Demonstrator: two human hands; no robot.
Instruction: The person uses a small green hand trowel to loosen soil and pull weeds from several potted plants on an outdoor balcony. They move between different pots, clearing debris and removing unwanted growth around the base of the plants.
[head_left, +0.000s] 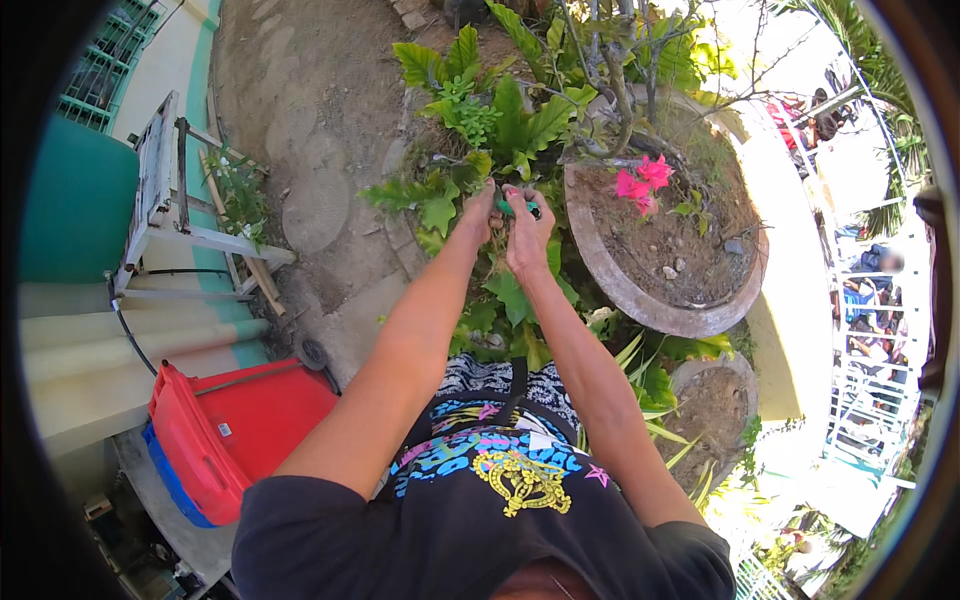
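My right hand (529, 226) is wrapped around a small tool with a green handle (507, 208); its working end is hidden, so its kind cannot be told. Just beside it, my left hand (481, 207) is raised with the fingers bent, nearly touching the right. Whether it pinches a stem is too small to tell. Both hands are above a bed of leafy plants. Broad lobed leaves (439, 208) spread to the left of the hands, and a succulent-like sprig (471, 112) grows beyond them.
To the right stands a round concrete planter (679, 321) with pink bougainvillea flowers (643, 184) over its soil. A dirt path (315, 120) with round stepping stones runs on the left. Nearby are a white metal frame (217, 241) and a red wheeled bin (255, 420). People sit beyond a white railing (874, 382).
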